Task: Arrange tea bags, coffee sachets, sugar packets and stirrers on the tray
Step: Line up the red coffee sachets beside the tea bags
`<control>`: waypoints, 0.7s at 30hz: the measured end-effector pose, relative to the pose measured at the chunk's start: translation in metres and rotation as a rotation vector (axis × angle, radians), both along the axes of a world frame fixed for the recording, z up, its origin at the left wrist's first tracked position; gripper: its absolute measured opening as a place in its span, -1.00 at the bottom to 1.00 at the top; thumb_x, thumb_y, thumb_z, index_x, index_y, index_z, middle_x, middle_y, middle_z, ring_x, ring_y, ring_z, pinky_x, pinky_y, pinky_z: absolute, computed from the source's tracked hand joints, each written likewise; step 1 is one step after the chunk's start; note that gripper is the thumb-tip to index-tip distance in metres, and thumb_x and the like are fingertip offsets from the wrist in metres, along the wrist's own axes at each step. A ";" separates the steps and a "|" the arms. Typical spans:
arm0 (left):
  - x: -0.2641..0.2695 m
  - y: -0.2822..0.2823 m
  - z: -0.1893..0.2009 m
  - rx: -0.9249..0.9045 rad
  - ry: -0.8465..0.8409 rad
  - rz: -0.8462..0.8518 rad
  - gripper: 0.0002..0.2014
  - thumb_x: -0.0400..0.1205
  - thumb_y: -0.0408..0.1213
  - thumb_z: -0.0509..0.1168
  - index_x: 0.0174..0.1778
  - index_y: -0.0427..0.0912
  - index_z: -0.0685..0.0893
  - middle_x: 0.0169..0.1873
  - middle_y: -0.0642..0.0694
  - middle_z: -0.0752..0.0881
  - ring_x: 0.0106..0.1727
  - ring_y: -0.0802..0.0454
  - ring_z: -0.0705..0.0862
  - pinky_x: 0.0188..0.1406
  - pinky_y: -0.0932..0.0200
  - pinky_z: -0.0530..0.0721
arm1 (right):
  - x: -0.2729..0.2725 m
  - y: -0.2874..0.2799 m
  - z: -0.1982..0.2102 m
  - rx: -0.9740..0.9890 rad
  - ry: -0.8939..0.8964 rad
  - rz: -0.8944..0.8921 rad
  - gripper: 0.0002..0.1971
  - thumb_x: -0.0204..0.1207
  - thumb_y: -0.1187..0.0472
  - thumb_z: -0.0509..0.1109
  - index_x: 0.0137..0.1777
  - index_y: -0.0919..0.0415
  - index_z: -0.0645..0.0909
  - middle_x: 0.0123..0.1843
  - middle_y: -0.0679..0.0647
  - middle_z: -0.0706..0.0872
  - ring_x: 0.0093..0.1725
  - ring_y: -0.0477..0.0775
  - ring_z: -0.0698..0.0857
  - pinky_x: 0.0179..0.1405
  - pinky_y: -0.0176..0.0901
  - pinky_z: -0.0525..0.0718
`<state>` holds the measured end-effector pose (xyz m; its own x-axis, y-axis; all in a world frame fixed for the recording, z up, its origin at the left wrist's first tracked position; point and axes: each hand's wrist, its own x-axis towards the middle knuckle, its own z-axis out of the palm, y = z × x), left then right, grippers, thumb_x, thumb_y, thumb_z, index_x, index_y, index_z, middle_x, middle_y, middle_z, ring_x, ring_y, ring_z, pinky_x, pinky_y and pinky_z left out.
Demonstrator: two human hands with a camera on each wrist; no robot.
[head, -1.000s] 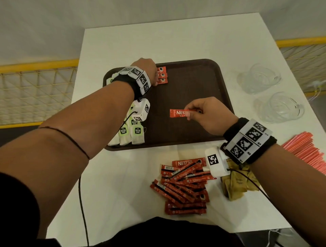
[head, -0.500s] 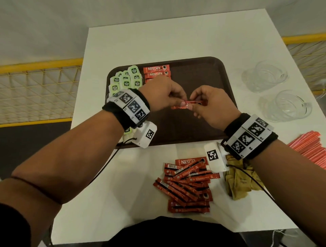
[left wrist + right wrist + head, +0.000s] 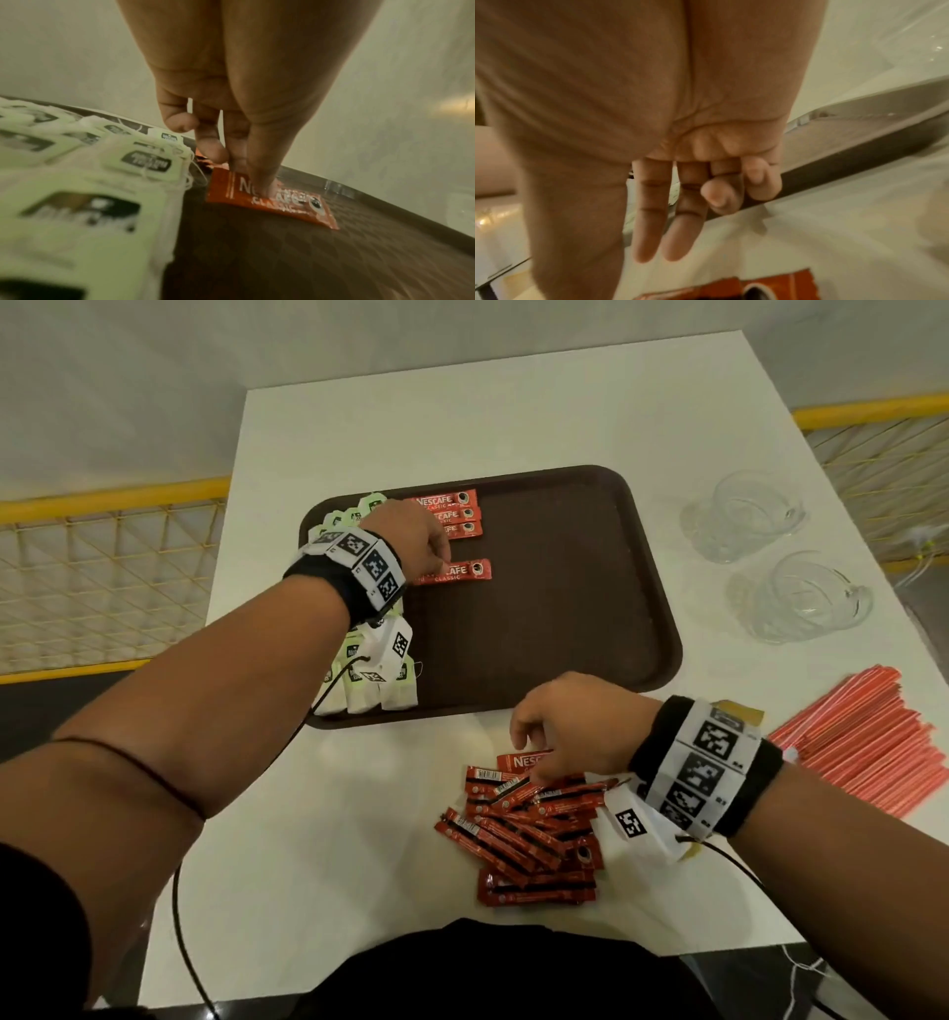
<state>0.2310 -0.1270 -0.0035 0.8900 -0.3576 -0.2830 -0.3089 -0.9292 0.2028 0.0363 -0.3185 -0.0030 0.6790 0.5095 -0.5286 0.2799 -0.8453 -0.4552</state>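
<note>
On the brown tray (image 3: 565,618) three red coffee sachets (image 3: 454,513) lie in a row at the back. A fourth sachet (image 3: 464,571) lies flat just below them, and my left hand (image 3: 429,554) presses its left end with straight fingertips (image 3: 267,182). The left wrist view shows the same sachet (image 3: 287,205) under them. Green-tagged tea bags (image 3: 382,695) line the tray's left side. My right hand (image 3: 552,737) hovers over the loose sachet pile (image 3: 529,834) on the table, index and middle fingers (image 3: 649,233) straight, holding nothing.
Red stirrers (image 3: 862,752) lie in a heap at the table's right edge. Two glass cups (image 3: 744,516) (image 3: 801,600) stand right of the tray. Brown sugar packets (image 3: 739,711) peek out behind my right wrist. Yellow mesh railing flanks the white table (image 3: 462,418).
The sachet went from my right hand to my left, which laid it on the tray below the row. My right hand drew back to the pile on the table.
</note>
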 end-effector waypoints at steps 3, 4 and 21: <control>0.003 -0.007 0.001 0.047 -0.041 0.004 -0.97 0.56 -0.17 0.48 -0.14 0.00 0.80 -0.10 0.03 0.78 0.03 0.03 0.71 0.14 0.02 0.68 | -0.003 0.002 -0.003 -0.068 -0.041 0.062 -0.73 0.43 -0.02 0.56 0.12 -0.10 0.69 -0.06 -0.17 0.65 -0.08 -0.08 0.62 -0.04 -0.11 0.67; 0.003 -0.009 0.002 0.055 -0.049 0.011 -0.97 0.56 -0.18 0.48 -0.13 -0.02 0.80 -0.09 0.02 0.77 0.04 0.01 0.71 0.14 0.02 0.68 | -0.003 0.003 -0.003 -0.086 -0.045 0.077 -0.73 0.44 -0.01 0.55 0.13 -0.09 0.70 -0.01 -0.15 0.67 -0.04 -0.06 0.64 0.01 -0.06 0.69; 0.015 -0.020 -0.002 0.107 -0.087 -0.007 -0.81 0.53 -0.17 0.51 0.04 -0.10 0.83 0.06 -0.10 0.79 0.15 -0.12 0.70 0.13 0.03 0.65 | -0.015 -0.012 0.005 -0.025 -0.018 0.013 -0.92 0.41 0.11 0.47 -0.27 -0.02 0.62 -0.18 -0.09 0.68 -0.19 -0.05 0.64 -0.14 -0.09 0.70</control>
